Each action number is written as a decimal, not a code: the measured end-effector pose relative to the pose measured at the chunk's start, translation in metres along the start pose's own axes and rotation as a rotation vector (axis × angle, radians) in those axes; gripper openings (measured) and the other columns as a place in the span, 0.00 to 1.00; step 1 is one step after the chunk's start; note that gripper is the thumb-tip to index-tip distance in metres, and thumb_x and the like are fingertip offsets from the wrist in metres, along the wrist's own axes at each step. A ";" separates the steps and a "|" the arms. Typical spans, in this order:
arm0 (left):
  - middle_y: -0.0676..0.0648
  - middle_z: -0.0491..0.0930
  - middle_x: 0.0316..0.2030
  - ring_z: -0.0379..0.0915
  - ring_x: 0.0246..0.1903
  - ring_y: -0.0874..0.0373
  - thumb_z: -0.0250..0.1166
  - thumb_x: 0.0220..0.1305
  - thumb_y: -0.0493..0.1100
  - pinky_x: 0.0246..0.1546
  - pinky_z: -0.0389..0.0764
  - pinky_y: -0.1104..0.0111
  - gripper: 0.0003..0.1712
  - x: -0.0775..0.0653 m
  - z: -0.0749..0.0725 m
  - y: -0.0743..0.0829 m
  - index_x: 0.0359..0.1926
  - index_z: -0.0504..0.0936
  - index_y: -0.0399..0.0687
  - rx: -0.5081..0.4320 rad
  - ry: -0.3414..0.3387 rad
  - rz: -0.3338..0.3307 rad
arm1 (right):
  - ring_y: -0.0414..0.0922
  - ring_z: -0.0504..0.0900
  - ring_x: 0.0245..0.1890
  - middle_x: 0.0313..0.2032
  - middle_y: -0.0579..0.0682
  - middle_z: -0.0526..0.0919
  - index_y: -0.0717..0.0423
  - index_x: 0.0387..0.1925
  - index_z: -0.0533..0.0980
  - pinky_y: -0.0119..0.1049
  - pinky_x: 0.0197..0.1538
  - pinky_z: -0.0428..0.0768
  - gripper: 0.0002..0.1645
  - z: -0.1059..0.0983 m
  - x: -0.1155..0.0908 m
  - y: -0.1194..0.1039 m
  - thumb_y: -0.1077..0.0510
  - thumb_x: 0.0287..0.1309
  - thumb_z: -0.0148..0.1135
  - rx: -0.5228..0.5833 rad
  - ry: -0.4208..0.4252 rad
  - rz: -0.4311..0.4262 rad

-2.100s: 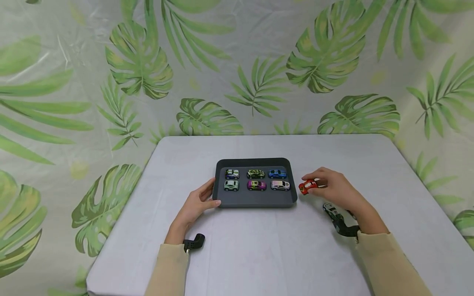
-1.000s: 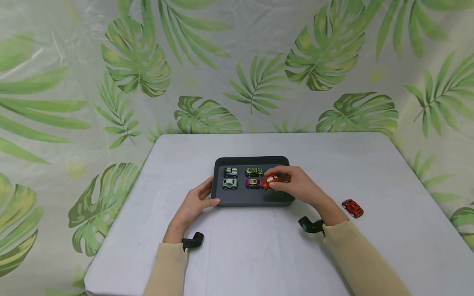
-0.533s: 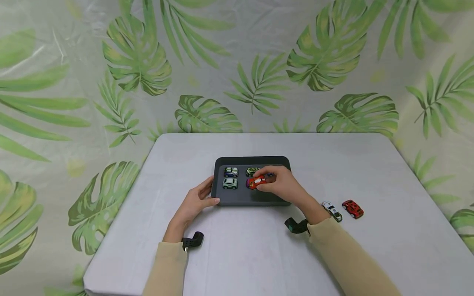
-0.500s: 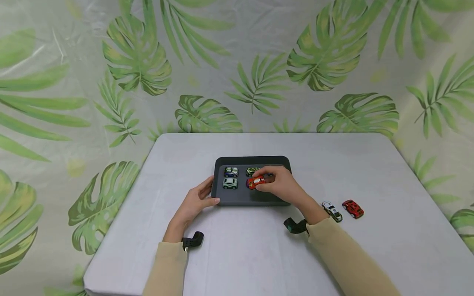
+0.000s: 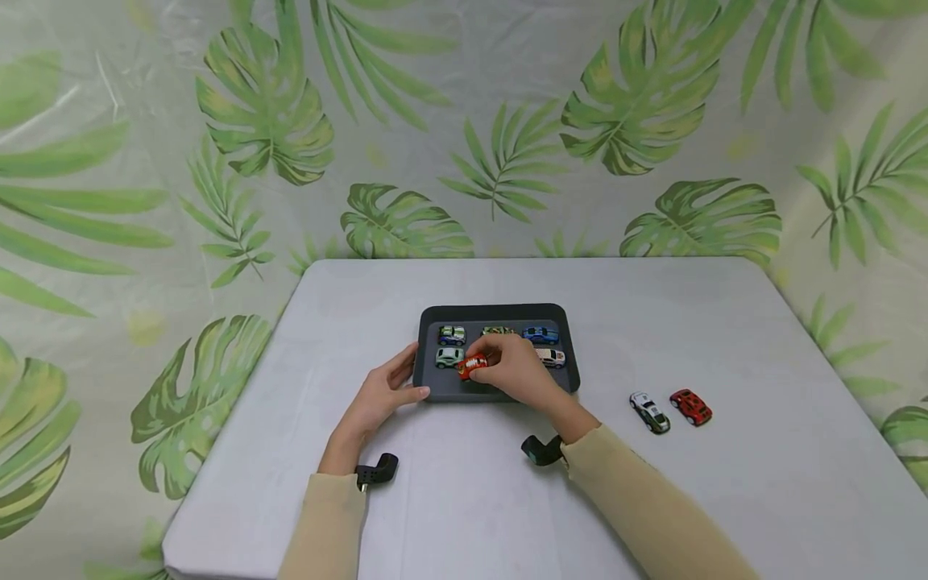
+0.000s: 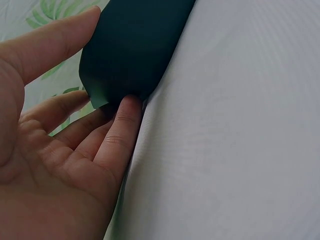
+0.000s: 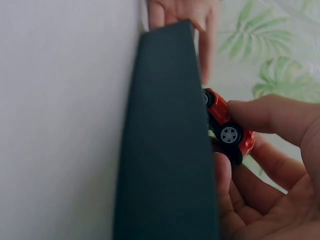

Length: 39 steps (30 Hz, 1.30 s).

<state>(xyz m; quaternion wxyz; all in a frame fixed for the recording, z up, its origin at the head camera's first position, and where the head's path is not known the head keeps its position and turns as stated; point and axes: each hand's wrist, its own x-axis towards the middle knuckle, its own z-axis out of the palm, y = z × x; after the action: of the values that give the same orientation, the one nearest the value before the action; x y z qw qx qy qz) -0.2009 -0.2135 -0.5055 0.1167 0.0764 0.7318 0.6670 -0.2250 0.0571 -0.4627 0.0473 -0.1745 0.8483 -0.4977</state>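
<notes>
My right hand [image 5: 513, 370] pinches a red toy car [image 5: 473, 366] between thumb and fingers, low over the front left part of the dark grey tray [image 5: 500, 393]. The car is tilted in the right wrist view, its wheel [image 7: 229, 134] beside the tray wall. My left hand [image 5: 379, 403] holds the tray's left end, thumb [image 6: 60, 40] on one side and fingers [image 6: 117, 135] on the other. In the tray stand a pale green car [image 5: 449, 357], a white-green car [image 5: 452, 334], a camouflage car [image 5: 497, 330], a blue car [image 5: 540, 334] and a white-pink car [image 5: 553, 357]. My right hand hides the purple car.
On the white table [image 5: 464, 499], right of the tray, lie a white toy car [image 5: 649, 412] and a red-black toy car [image 5: 691, 407]. A leaf-patterned sheet [image 5: 500, 145] hangs behind the table.
My right hand has carried the red toy car leftward from beside the tray, across it, to near the pale green car. My left hand has stayed on the tray's left end.
</notes>
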 end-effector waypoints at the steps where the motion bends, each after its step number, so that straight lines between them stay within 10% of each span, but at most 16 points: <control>1: 0.51 0.56 0.76 0.52 0.74 0.56 0.76 0.59 0.38 0.68 0.65 0.65 0.52 0.000 0.000 0.000 0.79 0.58 0.56 0.003 0.003 -0.005 | 0.44 0.82 0.34 0.36 0.43 0.85 0.48 0.41 0.85 0.39 0.35 0.83 0.13 0.003 0.000 0.000 0.61 0.52 0.76 -0.010 0.002 -0.001; 39: 0.49 0.55 0.77 0.52 0.74 0.54 0.75 0.61 0.39 0.66 0.69 0.64 0.51 -0.001 0.000 0.000 0.79 0.57 0.54 -0.018 -0.025 0.018 | 0.41 0.76 0.35 0.36 0.45 0.81 0.50 0.39 0.86 0.38 0.39 0.79 0.12 0.045 0.018 -0.007 0.57 0.52 0.78 -0.352 -0.009 -0.071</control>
<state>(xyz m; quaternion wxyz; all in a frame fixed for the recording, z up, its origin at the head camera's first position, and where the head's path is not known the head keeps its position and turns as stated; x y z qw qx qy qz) -0.2001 -0.2142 -0.5050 0.1206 0.0901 0.7236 0.6735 -0.2284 0.0107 -0.4769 0.0020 -0.2121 0.9154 -0.3421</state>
